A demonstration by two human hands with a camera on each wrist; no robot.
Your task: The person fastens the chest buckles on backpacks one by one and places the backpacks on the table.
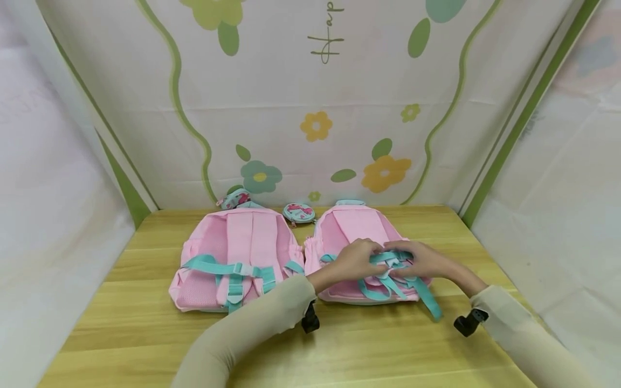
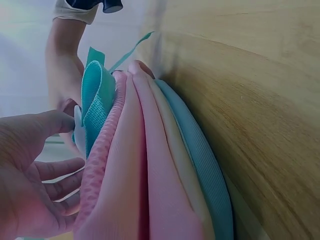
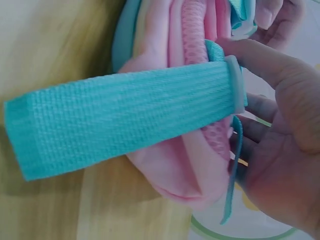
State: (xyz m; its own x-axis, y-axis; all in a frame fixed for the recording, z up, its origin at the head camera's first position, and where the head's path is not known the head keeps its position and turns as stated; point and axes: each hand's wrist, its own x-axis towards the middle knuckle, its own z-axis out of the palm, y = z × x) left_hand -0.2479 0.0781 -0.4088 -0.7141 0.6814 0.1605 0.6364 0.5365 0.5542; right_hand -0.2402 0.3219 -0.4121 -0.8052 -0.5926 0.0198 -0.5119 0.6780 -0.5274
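Note:
A pink backpack lies straps-up at the right of the table, its turquoise straps gathered near its lower end. My left hand reaches over it from the left, thumb and fingertips at a white plastic buckle on a turquoise strap. From the other side my right hand holds the webbing close to the left fingertips. In the right wrist view a wide turquoise strap end hangs from a pale slider beside the right thumb and fingers. Part of the buckle is hidden behind the fingers.
A second pink backpack lies to the left, with its turquoise straps buckled across. Behind the bags are a small round patterned pouch and another patterned pouch. Flower-printed cloth walls the wooden table.

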